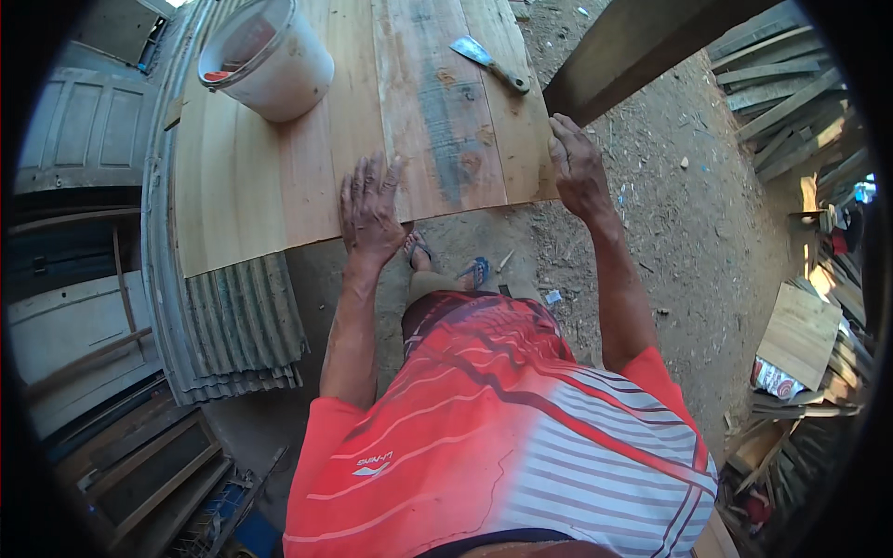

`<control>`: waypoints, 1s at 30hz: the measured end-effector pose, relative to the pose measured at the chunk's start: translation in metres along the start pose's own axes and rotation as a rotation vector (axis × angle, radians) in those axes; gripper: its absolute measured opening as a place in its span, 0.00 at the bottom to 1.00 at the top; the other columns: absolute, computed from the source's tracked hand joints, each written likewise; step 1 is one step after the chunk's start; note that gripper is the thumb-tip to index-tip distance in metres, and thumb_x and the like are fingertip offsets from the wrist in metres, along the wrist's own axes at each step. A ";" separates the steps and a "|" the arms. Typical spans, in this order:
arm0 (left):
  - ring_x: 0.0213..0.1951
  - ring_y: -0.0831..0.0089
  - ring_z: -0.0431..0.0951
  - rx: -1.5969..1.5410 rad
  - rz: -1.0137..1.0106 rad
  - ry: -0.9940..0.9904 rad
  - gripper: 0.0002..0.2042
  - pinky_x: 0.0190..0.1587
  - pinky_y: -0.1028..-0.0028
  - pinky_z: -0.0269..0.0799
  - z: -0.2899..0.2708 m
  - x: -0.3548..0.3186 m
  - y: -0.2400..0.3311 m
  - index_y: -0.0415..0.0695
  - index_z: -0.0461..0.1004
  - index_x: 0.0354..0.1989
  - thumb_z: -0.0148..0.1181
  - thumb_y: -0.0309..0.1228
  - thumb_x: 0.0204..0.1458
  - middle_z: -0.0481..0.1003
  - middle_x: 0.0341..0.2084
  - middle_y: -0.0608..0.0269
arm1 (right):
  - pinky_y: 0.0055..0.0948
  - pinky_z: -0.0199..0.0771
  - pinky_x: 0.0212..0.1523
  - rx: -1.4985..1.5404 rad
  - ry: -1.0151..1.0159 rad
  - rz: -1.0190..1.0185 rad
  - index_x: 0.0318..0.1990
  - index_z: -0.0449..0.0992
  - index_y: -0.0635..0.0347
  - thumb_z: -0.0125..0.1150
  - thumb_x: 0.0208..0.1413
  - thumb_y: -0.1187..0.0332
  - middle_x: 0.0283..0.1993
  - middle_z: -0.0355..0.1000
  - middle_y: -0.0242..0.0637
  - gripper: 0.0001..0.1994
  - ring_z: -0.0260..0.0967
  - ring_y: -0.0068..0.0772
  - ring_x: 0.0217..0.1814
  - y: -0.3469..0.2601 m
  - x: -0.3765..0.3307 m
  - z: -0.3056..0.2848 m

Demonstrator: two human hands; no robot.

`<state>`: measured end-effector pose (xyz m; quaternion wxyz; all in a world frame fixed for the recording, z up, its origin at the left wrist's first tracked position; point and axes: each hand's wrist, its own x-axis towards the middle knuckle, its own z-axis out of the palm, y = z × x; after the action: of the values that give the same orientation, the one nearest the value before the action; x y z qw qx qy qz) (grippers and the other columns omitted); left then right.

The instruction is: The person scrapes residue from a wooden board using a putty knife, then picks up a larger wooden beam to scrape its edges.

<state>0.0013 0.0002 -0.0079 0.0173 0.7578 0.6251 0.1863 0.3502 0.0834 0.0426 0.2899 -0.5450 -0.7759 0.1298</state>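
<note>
A wide panel of joined pale wooden boards (279,149) lies flat in front of me on a corrugated metal sheet (237,325). My left hand (369,206) rests palm down, fingers spread, on the panel's near edge. At the panel's right corner, my right hand (577,167) presses with curled fingers; I cannot tell if it holds anything. A putty knife (488,61) with a wooden handle lies on the boards farther back. A white plastic bucket (270,56) stands on the panel at the far left.
A thick dark wooden beam (642,46) slants in above my right hand. Bare dirt ground (688,214) with wood chips lies to the right. Stacked planks and scrap boards (800,335) fill the right edge. Doors and wooden frames (84,139) lie at the left.
</note>
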 end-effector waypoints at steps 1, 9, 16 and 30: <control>0.76 0.46 0.58 -0.012 0.007 -0.022 0.46 0.77 0.47 0.51 -0.003 0.001 0.002 0.55 0.63 0.77 0.76 0.41 0.45 0.61 0.76 0.51 | 0.50 0.65 0.72 -0.004 -0.010 0.023 0.65 0.73 0.71 0.53 0.70 0.66 0.67 0.73 0.59 0.22 0.69 0.59 0.71 0.003 -0.013 -0.003; 0.77 0.49 0.58 -0.006 0.000 -0.052 0.48 0.78 0.48 0.50 -0.006 0.002 0.003 0.57 0.62 0.78 0.77 0.44 0.45 0.60 0.77 0.54 | 0.55 0.55 0.76 -0.145 -0.021 0.106 0.75 0.66 0.59 0.57 0.70 0.58 0.78 0.59 0.54 0.29 0.54 0.59 0.81 -0.018 -0.090 0.011; 0.77 0.49 0.59 0.013 0.008 -0.027 0.45 0.78 0.48 0.50 0.000 0.000 -0.001 0.57 0.62 0.78 0.74 0.47 0.48 0.61 0.77 0.54 | 0.57 0.44 0.79 -0.250 -0.045 0.038 0.75 0.67 0.55 0.56 0.70 0.56 0.78 0.59 0.54 0.29 0.52 0.57 0.81 -0.026 -0.069 0.025; 0.77 0.47 0.58 0.030 -0.007 -0.072 0.47 0.78 0.46 0.50 -0.003 0.003 0.000 0.57 0.63 0.78 0.74 0.57 0.48 0.60 0.77 0.53 | 0.54 0.47 0.80 -0.121 -0.109 0.070 0.75 0.66 0.59 0.54 0.72 0.55 0.79 0.58 0.51 0.29 0.50 0.56 0.83 -0.016 -0.054 0.041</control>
<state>0.0007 0.0027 -0.0045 0.0291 0.7620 0.6294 0.1497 0.3262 0.0320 0.0014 0.2091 -0.5806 -0.7774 0.1220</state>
